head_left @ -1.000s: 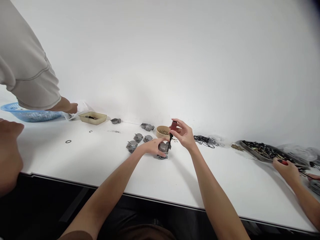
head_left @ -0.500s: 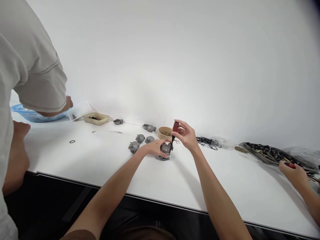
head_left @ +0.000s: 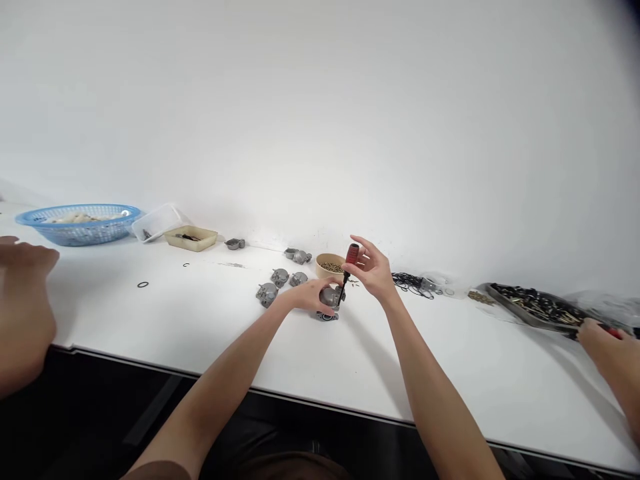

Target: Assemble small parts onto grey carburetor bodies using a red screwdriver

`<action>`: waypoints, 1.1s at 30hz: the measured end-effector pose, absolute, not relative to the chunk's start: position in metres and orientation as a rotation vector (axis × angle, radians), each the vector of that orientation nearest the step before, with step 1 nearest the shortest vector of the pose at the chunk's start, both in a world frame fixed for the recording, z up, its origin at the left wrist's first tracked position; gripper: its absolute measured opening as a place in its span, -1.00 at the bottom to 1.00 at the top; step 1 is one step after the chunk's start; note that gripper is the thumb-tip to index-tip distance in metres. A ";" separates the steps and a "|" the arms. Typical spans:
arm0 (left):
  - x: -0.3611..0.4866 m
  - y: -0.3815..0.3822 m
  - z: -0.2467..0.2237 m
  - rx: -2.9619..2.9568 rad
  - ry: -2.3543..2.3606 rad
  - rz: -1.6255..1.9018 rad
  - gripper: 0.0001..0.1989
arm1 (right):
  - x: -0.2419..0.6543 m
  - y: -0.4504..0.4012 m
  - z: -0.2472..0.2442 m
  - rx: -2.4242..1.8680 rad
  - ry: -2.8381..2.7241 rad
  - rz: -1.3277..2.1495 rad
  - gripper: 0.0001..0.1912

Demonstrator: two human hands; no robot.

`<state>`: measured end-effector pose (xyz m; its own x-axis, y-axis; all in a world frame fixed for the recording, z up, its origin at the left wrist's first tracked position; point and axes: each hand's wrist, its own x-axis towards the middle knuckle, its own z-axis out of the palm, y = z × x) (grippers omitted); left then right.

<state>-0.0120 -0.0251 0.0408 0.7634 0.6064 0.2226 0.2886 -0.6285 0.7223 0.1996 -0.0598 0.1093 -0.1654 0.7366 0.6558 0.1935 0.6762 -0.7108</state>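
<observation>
My left hand [head_left: 314,295] grips a grey metal casting [head_left: 329,298], perhaps a carburetor body, and steadies it on the white table. In my right hand [head_left: 373,270] is a screwdriver [head_left: 352,255] with a red and black handle, its shaft slanting down to the casting's right side. The tip's exact contact point is too small to make out. Several similar grey castings [head_left: 268,293] lie just left of my left hand. Behind the held casting stands a round tan bowl [head_left: 331,259] of small brass-coloured parts.
A blue basket [head_left: 80,230], a clear tub [head_left: 160,221] and a cream tray [head_left: 191,239] line the left back. Black rings [head_left: 410,283] and a metal tray [head_left: 530,313] of dark parts are at right. Other people's hands [head_left: 605,347] show at both sides.
The person at left has leaned back out of view, uncovering the blue basket. At right, another person's hand has shifted rightward. My own hands hold nearly the same pose.
</observation>
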 end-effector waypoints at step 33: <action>-0.010 -0.018 0.034 2.263 0.625 0.635 -0.22 | 0.202 -0.068 0.115 -0.719 -1.736 0.770 -0.40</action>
